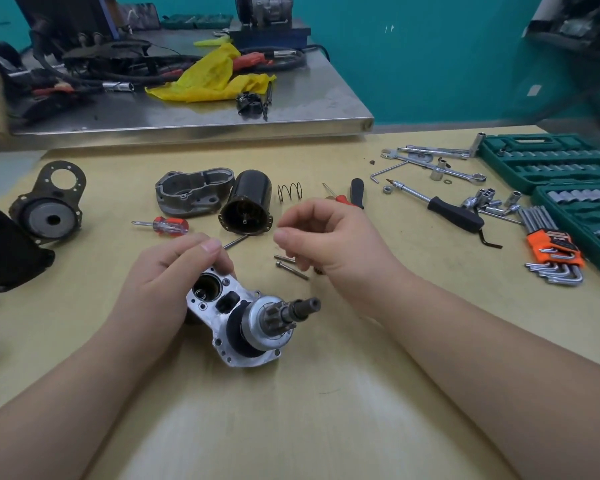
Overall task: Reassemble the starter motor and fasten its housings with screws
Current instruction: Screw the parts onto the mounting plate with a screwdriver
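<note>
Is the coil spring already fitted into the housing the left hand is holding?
No, the coil spring lies loose on the table beside the black motor can, apart from the housing that the left hand holds.
</note>
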Available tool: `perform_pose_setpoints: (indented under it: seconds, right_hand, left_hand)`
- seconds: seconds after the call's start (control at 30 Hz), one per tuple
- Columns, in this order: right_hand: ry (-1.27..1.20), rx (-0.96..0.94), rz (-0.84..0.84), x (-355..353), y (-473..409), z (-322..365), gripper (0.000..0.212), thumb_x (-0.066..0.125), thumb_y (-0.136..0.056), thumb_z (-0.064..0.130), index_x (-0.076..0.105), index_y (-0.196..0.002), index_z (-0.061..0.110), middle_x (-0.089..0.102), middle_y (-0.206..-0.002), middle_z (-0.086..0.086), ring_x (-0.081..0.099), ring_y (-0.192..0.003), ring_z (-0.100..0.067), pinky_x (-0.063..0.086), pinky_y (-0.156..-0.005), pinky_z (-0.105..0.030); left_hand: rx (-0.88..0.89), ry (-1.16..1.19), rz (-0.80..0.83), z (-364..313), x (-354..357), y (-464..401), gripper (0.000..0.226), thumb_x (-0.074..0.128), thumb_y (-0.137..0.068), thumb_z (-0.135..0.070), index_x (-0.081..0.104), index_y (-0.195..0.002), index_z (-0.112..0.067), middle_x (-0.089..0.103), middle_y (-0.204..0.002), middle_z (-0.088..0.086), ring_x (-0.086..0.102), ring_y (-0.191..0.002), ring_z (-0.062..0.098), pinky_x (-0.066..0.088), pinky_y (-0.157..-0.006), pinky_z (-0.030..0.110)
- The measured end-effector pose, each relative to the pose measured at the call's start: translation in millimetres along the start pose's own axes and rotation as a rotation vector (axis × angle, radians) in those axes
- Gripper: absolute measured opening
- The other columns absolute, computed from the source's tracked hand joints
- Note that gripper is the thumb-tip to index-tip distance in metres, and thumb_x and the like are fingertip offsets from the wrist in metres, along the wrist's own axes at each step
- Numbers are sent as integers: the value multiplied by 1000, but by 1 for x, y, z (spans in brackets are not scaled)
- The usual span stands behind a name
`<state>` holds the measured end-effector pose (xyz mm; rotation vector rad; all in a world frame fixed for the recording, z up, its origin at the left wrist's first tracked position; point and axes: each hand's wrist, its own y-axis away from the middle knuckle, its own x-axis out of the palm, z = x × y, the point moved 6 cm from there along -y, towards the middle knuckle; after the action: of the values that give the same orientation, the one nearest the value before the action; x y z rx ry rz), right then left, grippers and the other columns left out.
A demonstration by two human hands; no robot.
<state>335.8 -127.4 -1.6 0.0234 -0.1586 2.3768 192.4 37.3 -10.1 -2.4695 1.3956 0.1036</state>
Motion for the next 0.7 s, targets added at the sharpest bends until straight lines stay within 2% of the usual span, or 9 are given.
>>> perform_pose_setpoints:
  seconds: [0.07,0.13,0.2,0.3,0.37,0.5,0.63,0.7]
  right_hand:
    - [-238,89,40,7,2,-1,11,82,-85,4,80,-85,15,69,-73,-3,63,-64,-14,51,-58,-23]
    - [-422,169,82,14,4,-1,8,78,-84,15,81,-92,12,73,-80,-6,67,-70,-16,53,-61,-22]
    - [-525,252,154,22,7,0,23,71,-92,29,80,-101,10,76,-90,-8,72,-78,-17,55,-64,-22]
    - [-607,347,250,29,12,2,47,62,-92,47,81,-110,9,78,-105,-11,75,-89,-19,56,-70,-25]
    - [-614,366,276,31,15,3,50,58,-93,48,80,-113,8,78,-110,-11,74,-92,-20,53,-73,-27]
    - [-596,379,289,34,18,4,51,54,-96,44,77,-119,6,77,-112,-12,74,-95,-21,50,-76,-29]
    - [-589,384,290,36,19,3,50,55,-95,42,74,-123,5,77,-111,-12,74,-94,-20,52,-74,-27]
    - [-579,362,278,35,18,2,41,59,-98,36,74,-121,5,77,-107,-10,74,-92,-19,54,-74,-26]
  left_hand:
    - [9,-4,-2,-1,0,0,44,55,-97,-44,70,-88,-4,68,-85,21,59,-76,50,45,-67,53]
    - [18,-13,-5,-3,-1,1,43,56,-96,-44,70,-87,-5,67,-84,22,60,-76,50,47,-66,61]
    - [21,-17,-9,-3,-1,1,43,56,-96,-45,70,-86,-5,67,-84,22,59,-76,50,48,-67,64]
    - [24,-23,-7,-2,-1,0,45,55,-96,-46,70,-88,-5,66,-84,22,58,-75,49,47,-67,57]
    - [22,-8,-1,-1,0,-1,46,56,-96,-47,70,-87,-4,66,-84,23,58,-76,50,46,-67,56]
    - [19,-3,11,2,-1,-2,46,57,-97,-47,70,-89,-4,65,-84,24,58,-76,51,47,-68,64]
    - [29,0,13,5,-2,-3,47,56,-98,-48,71,-90,-4,66,-84,22,58,-75,48,45,-68,54]
    - [46,-18,35,4,-1,-3,44,54,-99,-44,71,-93,-5,68,-87,19,60,-78,45,46,-71,53]
